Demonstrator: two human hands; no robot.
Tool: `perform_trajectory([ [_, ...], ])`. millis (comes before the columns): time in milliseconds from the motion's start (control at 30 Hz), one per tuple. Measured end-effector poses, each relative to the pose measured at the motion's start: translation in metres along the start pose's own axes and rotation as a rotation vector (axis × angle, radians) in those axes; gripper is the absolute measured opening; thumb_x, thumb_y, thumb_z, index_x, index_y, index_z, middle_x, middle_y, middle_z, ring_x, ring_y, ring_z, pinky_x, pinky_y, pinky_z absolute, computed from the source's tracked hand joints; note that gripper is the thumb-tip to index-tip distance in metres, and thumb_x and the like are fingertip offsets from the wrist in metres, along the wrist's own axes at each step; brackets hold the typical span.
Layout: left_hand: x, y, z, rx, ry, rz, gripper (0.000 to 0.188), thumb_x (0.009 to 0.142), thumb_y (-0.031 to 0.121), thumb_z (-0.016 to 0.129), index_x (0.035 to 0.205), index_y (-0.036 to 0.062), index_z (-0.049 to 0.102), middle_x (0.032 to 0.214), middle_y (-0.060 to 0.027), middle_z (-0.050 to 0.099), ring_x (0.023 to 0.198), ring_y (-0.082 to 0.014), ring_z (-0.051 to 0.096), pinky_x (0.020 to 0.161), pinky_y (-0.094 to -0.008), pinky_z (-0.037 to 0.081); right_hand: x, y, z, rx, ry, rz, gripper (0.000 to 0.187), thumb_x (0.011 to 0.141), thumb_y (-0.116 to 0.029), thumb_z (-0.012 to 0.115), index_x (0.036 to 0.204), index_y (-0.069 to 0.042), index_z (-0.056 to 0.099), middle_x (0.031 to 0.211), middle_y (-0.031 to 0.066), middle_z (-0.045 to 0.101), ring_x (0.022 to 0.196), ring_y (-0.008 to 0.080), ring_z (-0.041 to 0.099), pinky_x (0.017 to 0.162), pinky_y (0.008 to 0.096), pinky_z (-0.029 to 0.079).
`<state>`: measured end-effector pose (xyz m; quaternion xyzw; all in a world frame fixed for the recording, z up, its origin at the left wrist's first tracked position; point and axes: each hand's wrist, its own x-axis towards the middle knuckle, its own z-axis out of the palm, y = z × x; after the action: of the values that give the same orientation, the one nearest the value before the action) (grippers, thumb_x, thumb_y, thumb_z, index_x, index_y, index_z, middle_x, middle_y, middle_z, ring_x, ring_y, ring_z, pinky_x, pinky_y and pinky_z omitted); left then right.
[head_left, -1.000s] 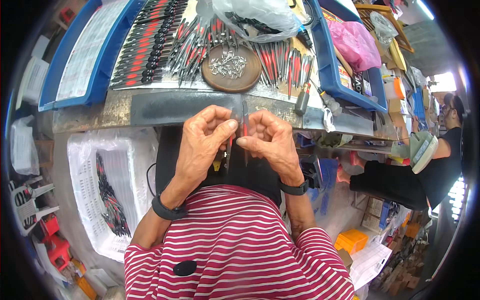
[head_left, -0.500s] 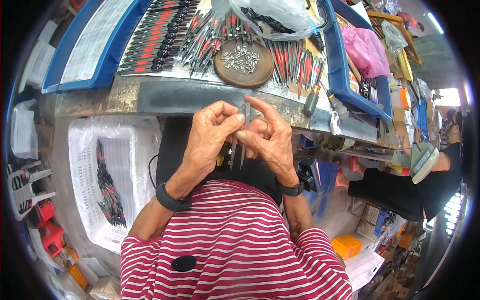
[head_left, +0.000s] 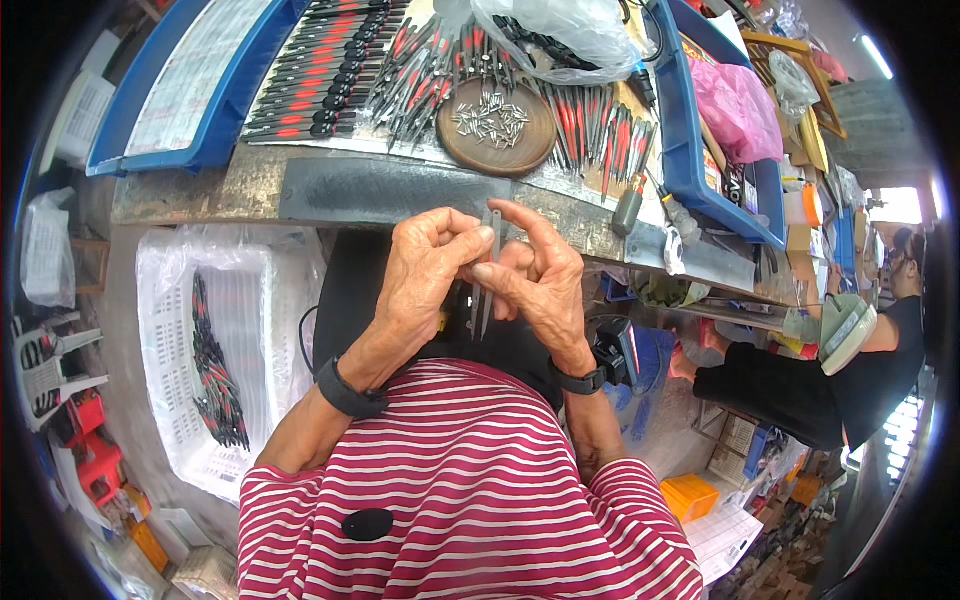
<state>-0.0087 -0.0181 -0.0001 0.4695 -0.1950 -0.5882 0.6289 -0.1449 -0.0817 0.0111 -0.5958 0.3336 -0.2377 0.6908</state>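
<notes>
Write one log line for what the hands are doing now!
left hand: pinching thin metal tool | right hand: pinching same tool | place: by workbench edge

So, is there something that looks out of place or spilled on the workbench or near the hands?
Nothing looks spilled or damaged. Both hands, left hand and right hand, hold a slim metal tool above the lap. The small metal pieces stay heaped inside the round wooden dish. The red and black tools on the bench lie mostly in rows.
</notes>
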Motion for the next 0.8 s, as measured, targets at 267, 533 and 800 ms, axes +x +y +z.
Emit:
perform_trajectory([
  [267,-0.0006,-0.0013,0.0010,-0.049,0.003,-0.008,0.010,0.086,0.012,0.060,0.084,0.0017,0.060,0.075,-0.0004,0.059,0.065,-0.0056,0.054,0.060,-0.0205,0.045,-0.0012,0.0035,0.0015,0.022,0.010,-0.008,0.057,0.079,0.000,0.068,0.130,-0.001,0.043,0.060,-0.0030,0.051,0.046,0.0038,0.051,0.039,0.0157,0.037],
  [533,0.0007,-0.0025,0.0022,-0.055,0.043,0.023,0.015,0.085,0.011,0.059,0.082,-0.0035,0.059,0.069,-0.0068,0.059,0.058,-0.0099,0.056,0.054,-0.0230,0.049,-0.0018,0.0042,0.0025,0.041,0.008,-0.014,0.056,0.079,0.000,0.068,0.130,-0.002,0.044,0.060,-0.0029,0.051,0.046,0.0037,0.050,0.039,0.0159,0.037],
  [800,0.0008,-0.0015,0.0028,-0.045,0.056,0.010,0.014,0.084,0.010,0.061,0.081,-0.0035,0.059,0.068,-0.0070,0.059,0.056,-0.0098,0.056,0.052,-0.0218,0.047,-0.0019,0.0049,0.0027,0.033,0.008,-0.016,0.055,0.080,0.000,0.067,0.130,-0.001,0.044,0.060,-0.0026,0.052,0.046,0.0030,0.049,0.039,0.0154,0.036],
])
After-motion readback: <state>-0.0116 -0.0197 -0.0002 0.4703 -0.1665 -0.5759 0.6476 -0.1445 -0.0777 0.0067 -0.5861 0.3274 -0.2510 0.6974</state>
